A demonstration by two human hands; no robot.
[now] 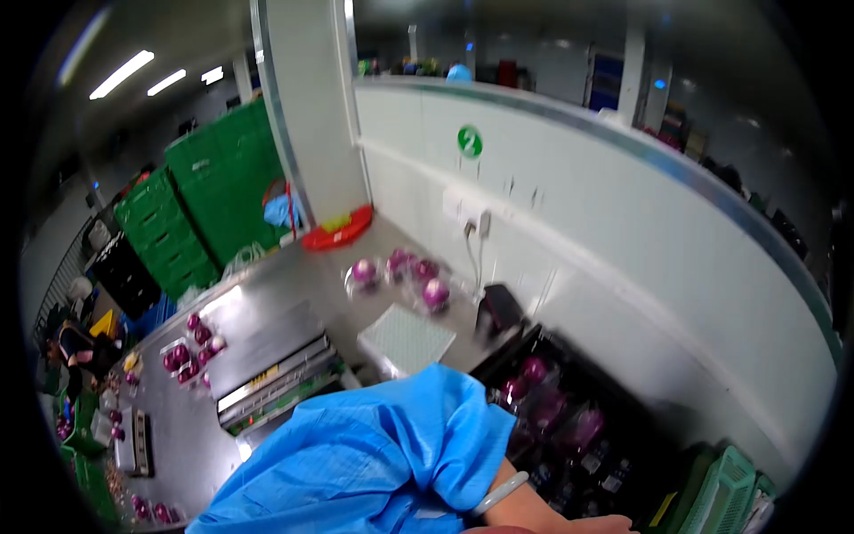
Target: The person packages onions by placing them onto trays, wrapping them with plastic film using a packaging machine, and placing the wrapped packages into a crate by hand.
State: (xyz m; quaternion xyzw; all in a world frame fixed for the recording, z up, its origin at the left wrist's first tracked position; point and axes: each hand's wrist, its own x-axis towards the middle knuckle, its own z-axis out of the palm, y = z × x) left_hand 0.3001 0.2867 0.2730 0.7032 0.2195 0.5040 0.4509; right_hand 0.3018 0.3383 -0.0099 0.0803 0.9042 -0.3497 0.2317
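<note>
A blue sleeve covers an arm, apparently my left, which bends across the bottom of the view. Below the cuff, a pale bracelet circles the wrist. My left hand [600,524] is cut by the lower edge beside the near end of a black crate [654,427]; its fingers are mostly outside the view. Inside the crate lie red onions [583,427] in clear plastic packs, some with labels. A purplish surface at the bottom edge near the wrist cannot be made out. My right hand does not show.
The steel table [191,445] carries a metal machine [276,383], a white pad [406,340], and several onion packs [434,294]. A red tray [338,231] sits by the white partition [551,178]. Green crates [165,236] stand left; a person [80,347] is beyond. Green baskets [725,489] stand right.
</note>
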